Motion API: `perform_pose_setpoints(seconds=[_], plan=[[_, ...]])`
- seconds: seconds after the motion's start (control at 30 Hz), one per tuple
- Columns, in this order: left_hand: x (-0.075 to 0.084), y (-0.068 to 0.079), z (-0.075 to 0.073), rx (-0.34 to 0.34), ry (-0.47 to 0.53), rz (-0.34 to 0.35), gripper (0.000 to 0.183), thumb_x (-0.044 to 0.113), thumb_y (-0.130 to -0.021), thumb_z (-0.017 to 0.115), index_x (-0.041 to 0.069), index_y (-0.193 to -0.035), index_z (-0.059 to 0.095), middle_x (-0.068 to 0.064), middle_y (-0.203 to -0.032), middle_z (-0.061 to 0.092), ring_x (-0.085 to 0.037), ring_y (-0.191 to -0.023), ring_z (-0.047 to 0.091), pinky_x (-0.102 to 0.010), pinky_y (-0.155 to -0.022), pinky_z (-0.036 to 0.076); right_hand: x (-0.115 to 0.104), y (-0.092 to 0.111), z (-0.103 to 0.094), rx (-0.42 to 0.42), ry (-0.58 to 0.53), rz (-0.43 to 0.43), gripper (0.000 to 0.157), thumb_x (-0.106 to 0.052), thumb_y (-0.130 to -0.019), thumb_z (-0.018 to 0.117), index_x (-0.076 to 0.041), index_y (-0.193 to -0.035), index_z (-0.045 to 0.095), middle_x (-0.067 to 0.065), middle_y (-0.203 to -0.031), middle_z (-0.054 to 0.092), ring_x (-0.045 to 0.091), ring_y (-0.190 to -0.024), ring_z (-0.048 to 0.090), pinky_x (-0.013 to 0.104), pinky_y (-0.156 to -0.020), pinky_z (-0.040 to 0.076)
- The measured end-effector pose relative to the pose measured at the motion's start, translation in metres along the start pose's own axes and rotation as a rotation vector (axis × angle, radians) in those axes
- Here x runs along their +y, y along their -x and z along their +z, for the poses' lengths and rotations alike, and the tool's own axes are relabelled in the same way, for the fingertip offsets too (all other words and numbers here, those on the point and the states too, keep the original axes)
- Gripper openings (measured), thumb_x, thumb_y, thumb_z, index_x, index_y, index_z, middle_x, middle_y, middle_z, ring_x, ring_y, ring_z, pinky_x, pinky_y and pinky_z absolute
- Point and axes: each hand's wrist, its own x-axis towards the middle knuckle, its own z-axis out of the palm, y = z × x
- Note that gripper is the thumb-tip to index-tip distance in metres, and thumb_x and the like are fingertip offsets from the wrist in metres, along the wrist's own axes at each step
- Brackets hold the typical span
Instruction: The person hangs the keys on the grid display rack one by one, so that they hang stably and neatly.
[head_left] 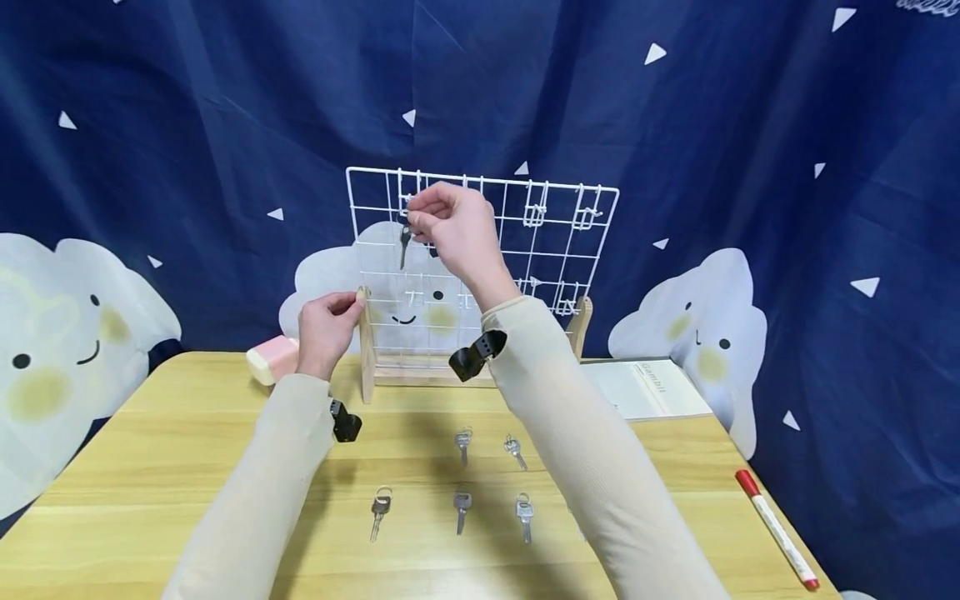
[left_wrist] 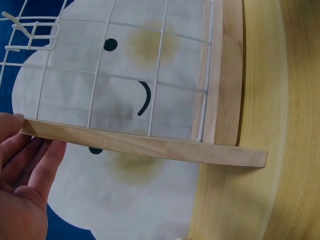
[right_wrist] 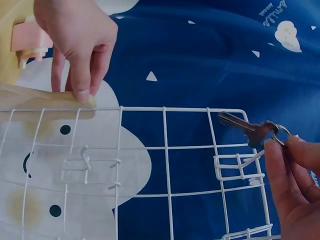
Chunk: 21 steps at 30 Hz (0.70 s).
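"Where's the key point(head_left: 406, 247)?"

"Right hand point(head_left: 459, 232) pinches its ring, near the top left corner of the grid point(head_left: 483, 179), just beside a hook point(right_wrist: 252, 159)."

"Left hand point(head_left: 327, 329)?"

"Pinching the post point(head_left: 367, 358) at the grid's left edge."

"Room?"

"Gaps separate the other keys point(head_left: 463, 501) on the desk point(head_left: 172, 450); the marker point(head_left: 777, 530) lies along its right edge."

soft shadows point(head_left: 432, 446) stretch across the brightly lit table point(head_left: 157, 467).
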Motion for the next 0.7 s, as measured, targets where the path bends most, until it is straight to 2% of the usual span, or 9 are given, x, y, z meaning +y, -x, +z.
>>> perform_pose_setpoints(seconds=[0.13, 0.27, 0.4, 0.7], plan=[[0.0, 0.0, 0.001, 0.004, -0.006, 0.019, 0.03, 0.021, -0.098, 0.063, 0.001, -0.119, 0.069, -0.014, -0.11, 0.068, -0.023, -0.099, 0.063, -0.034, -0.085, 0.054, -0.004, -0.005, 0.002, 0.09, -0.005, -0.035, 0.005, 0.006, -0.088, 0.069, 0.003, -0.09, 0.071, 0.009, -0.08, 0.067, 0.02, -0.073, 0.068, 0.023, -0.067, 0.058], [0.001, 0.001, 0.001, 0.002, 0.001, 0.011, 0.029, 0.02, -0.097, 0.063, 0.001, -0.118, 0.07, -0.014, -0.109, 0.068, -0.024, -0.098, 0.063, -0.036, -0.085, 0.054, -0.005, -0.009, 0.003, 0.137, 0.014, -0.014, 0.005, 0.006, -0.088, 0.069, 0.002, -0.09, 0.071, 0.007, -0.079, 0.067, 0.016, -0.072, 0.066, 0.02, -0.067, 0.057], [0.002, 0.001, 0.0, -0.001, 0.0, 0.013, 0.03, 0.021, -0.098, 0.062, 0.001, -0.119, 0.069, -0.015, -0.11, 0.068, -0.024, -0.099, 0.062, -0.036, -0.086, 0.054, -0.003, -0.012, 0.006, 0.147, 0.036, -0.016, 0.005, 0.005, -0.089, 0.068, 0.001, -0.09, 0.071, 0.007, -0.08, 0.067, 0.017, -0.072, 0.066, 0.018, -0.066, 0.056], [0.002, 0.003, 0.001, 0.012, 0.008, 0.038, 0.028, 0.018, -0.098, 0.062, 0.001, -0.119, 0.069, -0.015, -0.11, 0.068, -0.025, -0.1, 0.061, -0.037, -0.087, 0.053, 0.004, -0.011, 0.008, 0.134, 0.234, -0.046, 0.004, -0.001, -0.09, 0.069, -0.004, -0.092, 0.071, 0.003, -0.084, 0.068, 0.011, -0.075, 0.065, 0.015, -0.066, 0.053]])
